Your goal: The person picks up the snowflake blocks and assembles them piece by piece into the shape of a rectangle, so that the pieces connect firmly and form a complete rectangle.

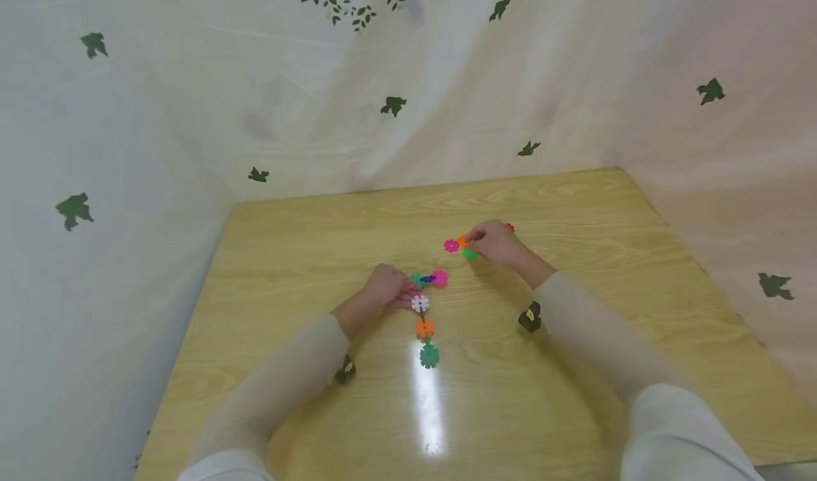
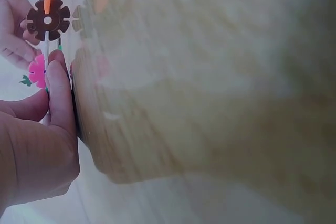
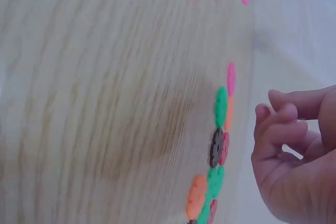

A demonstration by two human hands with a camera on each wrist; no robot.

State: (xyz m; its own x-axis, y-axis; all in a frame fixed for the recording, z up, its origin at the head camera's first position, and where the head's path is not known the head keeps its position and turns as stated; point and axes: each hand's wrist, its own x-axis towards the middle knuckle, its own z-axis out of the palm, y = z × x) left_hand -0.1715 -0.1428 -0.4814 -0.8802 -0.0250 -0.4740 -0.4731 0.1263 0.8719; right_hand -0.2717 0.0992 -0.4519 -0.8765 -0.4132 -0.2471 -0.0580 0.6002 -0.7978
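Now my left hand (image 1: 386,284) pinches the linked flower discs (image 1: 416,303) mid-worktop (image 1: 274,254), while my right hand (image 1: 498,242), curled and seemingly empty, hovers over loose discs (image 1: 451,245) far right, apparently choosing another, which calls for a careful pinch.

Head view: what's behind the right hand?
A red disc peeks past the right hand; an orange disc and green disc show beside it. Anything directly behind is covered.

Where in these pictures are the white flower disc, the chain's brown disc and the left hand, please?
White flower disc (image 1: 418,304): head view, its face.
Brown disc (image 2: 56,21): left wrist view, beside its centre hole.
Left hand (image 1: 386,285): head view, its back.
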